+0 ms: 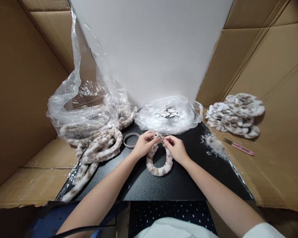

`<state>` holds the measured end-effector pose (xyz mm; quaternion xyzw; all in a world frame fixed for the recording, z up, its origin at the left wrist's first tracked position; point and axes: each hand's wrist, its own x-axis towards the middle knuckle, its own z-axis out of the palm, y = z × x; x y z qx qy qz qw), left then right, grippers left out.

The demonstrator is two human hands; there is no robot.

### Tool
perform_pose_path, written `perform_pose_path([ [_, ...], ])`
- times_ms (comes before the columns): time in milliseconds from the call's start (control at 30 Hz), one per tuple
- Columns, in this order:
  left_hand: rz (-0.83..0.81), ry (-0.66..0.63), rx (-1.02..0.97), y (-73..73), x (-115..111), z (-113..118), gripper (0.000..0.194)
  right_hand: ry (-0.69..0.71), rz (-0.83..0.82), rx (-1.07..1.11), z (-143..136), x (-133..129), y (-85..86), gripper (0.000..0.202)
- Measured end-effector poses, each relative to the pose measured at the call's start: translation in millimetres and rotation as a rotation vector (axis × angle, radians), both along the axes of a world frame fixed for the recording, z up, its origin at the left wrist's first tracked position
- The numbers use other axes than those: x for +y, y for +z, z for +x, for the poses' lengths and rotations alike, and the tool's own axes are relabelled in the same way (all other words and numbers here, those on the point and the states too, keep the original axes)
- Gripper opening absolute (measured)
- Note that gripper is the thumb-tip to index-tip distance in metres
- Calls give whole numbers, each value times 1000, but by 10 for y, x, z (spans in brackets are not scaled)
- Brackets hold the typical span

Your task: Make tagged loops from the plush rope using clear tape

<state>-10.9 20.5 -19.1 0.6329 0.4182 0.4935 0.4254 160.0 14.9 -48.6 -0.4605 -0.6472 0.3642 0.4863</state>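
Observation:
A fluffy white-and-brown ring (159,172) lies on the black table, its top end raised between both hands. My left hand (146,143) pinches the upper left of the ring, where a small dark spot shows by the fingertips. On the upper right, my right hand (175,148) grips the fluffy fabric with thumb and fingers. The two hands are a short gap apart. Just left of my left hand lies a thin grey band (131,140) shaped as a circle.
Fluffy tubes (101,145) spill from a clear plastic bag (64,96) at the left. Behind the hands sits a plastic bag (144,120) of small labels. At the right are finished-looking fluffy rings (245,114), pink snips (243,149) and loose fluff (215,145). Cardboard walls stand on both sides.

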Motion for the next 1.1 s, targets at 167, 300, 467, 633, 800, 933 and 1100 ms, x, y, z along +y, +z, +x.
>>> perform_pose_path([
  [167,160,133,369,206,107,-386,14,-40,41,-277,80,23,-17,13],
  [300,-155,51,694,264,181,-745,21,-89,92,-500,95,18,-15,8],
  [467,-205,-14,740,268,136,-775,20,-110,223,-407,76,-4,24,5],
  [633,-50,-234,466,355,-34,-512,16,-7,348,-141,-6,-78,136,2],
  [800,170,-245,531,302,-145,-296,19,16,327,-22,-88,-152,208,7],
  [933,262,-247,560,195,-152,-222,19,-52,307,40,-94,-179,211,7],
  [1100,332,-207,587,100,-145,-198,18,-80,273,62,-93,-208,201,6],
])
